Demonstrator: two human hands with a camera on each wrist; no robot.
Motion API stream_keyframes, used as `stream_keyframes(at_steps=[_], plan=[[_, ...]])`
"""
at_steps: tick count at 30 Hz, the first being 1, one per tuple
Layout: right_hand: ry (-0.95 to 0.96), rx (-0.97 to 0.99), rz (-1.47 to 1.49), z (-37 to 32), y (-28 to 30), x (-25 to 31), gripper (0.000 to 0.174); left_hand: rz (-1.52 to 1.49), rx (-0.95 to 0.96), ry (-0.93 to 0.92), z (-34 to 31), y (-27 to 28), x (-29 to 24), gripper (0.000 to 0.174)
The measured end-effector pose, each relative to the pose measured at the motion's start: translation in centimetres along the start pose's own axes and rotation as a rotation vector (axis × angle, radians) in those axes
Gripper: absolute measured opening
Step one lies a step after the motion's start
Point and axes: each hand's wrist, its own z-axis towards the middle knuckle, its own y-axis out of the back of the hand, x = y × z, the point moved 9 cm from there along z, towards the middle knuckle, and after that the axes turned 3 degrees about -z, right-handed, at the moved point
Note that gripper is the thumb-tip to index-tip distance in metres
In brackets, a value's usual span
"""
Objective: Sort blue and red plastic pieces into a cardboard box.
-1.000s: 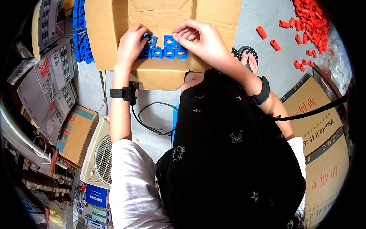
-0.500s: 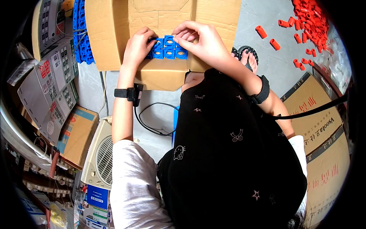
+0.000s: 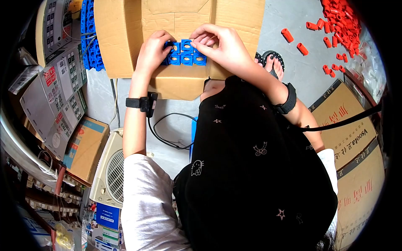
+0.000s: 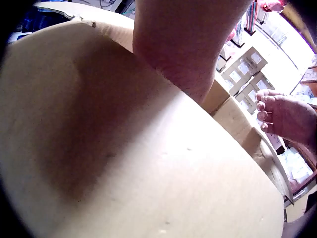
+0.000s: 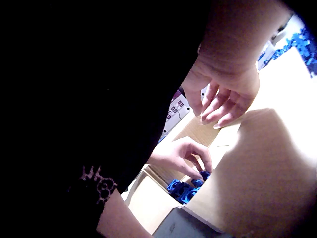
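Pinching a blue piece [image 5: 205, 175], the left hand [image 3: 151, 52] is working at twelve o'clock over the cardboard box [image 3: 178, 87]; the right hand [image 3: 227, 44] is hovering, loosely curled, seemingly empty. Such holed pieces are probably feeling light and stiff, rims offering surest hold.

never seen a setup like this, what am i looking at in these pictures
This is no robot, but a person's bare left hand and right hand. One picture looks down from a camera on the head; the other two come from the wrist cameras. Square blue plastic pieces with round holes lie grouped on an open cardboard box. The left fingers appear to pinch one at the group's edge; the right hand is beside them, seemingly holding nothing. Red plastic tubes lie on the floor.
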Motion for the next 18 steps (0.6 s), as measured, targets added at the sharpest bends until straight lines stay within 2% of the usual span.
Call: stream_keyframes(at_steps=[8,13,18], plan=[[0.014,0.005,-0.004,-0.1,0.1,0.3,0.012,-0.067,0.000,0.165,-0.2,0.6,1.8,0.018],[-0.002,-0.014,0.011,0.0,0.2,0.0,0.015,-0.092,0.001,0.194,-0.4,1.4,2.5,0.013],[-0.017,-0.007,0.006,-0.1,0.2,0.1,0.014,0.067,0.039,0.208,-0.2,1.1,2.0,0.014]])
